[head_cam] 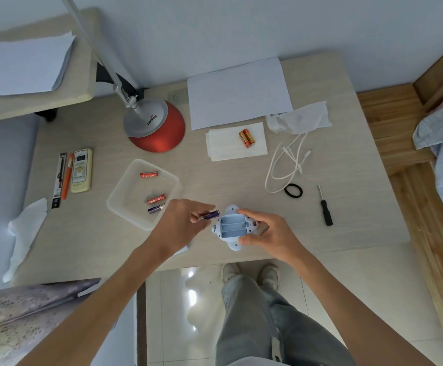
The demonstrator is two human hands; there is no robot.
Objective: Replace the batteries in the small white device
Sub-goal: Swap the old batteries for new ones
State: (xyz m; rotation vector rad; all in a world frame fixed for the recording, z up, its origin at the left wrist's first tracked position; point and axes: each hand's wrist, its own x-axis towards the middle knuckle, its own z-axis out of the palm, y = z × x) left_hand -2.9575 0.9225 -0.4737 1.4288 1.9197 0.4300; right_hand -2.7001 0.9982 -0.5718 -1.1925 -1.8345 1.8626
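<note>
Remote control (82, 170): flat on the bench (347, 207), far left.
Clear tray (133, 186): holds two red batteries (149, 174) and a loose purple battery (155, 208).
Left hand (180, 223): pinches the held purple battery (211, 215), whose tip is just beside the device.
White device (232, 227): near the bench's front edge, back up, battery bay open.
Right hand (265, 231): grips the device's right side.
Orange batteries (246, 137): a pair on a napkin (225, 149), farther back.
Screwdriver (325, 210): far right, well apart.
</note>
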